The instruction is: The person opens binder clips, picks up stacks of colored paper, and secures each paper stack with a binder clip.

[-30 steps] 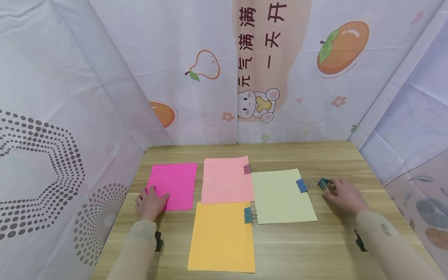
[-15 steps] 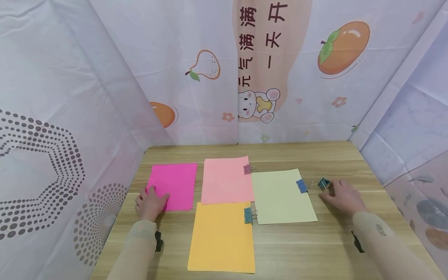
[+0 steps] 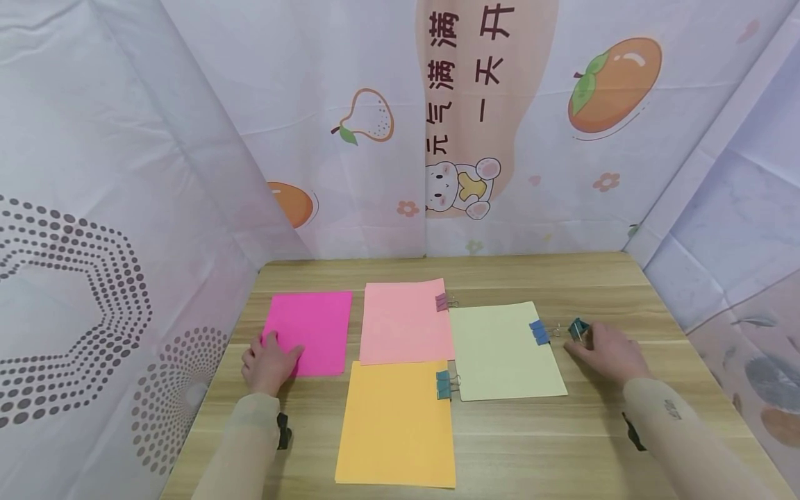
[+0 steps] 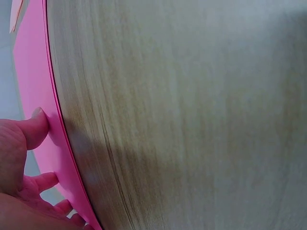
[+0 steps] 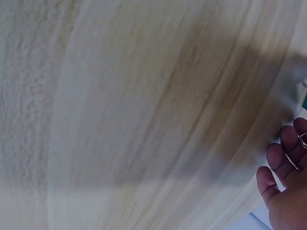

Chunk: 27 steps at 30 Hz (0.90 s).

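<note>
My left hand (image 3: 267,364) rests on the lower left corner of a stack of bright pink paper (image 3: 312,326). In the left wrist view its thumb (image 4: 36,129) and fingertips touch the top sheet. At the right, my right hand (image 3: 612,354) has its fingers around the wire handles of a teal binder clip (image 3: 578,328), with the thumb stretched out toward the left below the clip. The right wrist view catches one wire loop (image 5: 303,139) against the fingers (image 5: 289,141); most of that clip lies outside the frame.
Three more paper stacks lie on the wooden table (image 3: 500,444), each with a binder clip on its right edge: light pink paper (image 3: 403,323), yellow-orange paper (image 3: 396,423) and pale green paper (image 3: 503,361). Printed cloth (image 3: 375,194) hangs around the back and sides.
My right hand has shifted slightly left and its thumb has slid left below the teal clip, which stays almost in place. The left hand has not moved.
</note>
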Each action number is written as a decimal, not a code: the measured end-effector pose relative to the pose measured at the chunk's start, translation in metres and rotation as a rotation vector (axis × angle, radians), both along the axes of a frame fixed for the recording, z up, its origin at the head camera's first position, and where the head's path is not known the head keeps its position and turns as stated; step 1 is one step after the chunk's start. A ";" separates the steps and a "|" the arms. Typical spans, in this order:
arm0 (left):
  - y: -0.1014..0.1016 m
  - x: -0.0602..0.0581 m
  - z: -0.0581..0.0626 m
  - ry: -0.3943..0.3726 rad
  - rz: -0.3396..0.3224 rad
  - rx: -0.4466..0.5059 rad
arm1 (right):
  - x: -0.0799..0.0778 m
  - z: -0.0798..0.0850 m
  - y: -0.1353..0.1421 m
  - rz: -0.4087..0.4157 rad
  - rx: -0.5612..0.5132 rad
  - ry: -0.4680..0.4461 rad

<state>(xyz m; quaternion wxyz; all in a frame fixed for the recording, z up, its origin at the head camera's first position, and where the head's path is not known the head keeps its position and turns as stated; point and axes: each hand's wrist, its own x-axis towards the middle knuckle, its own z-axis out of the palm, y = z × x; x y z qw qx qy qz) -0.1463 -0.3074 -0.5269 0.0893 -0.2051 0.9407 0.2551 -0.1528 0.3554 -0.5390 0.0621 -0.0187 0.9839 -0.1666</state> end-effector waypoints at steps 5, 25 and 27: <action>0.000 0.000 -0.001 0.000 0.009 0.007 | 0.001 -0.001 -0.001 0.006 0.014 -0.012; 0.000 0.000 -0.002 0.006 -0.010 -0.002 | 0.003 -0.002 0.010 0.000 -0.047 -0.037; 0.000 0.000 -0.002 0.005 -0.010 -0.002 | 0.003 0.001 0.011 0.001 -0.060 -0.029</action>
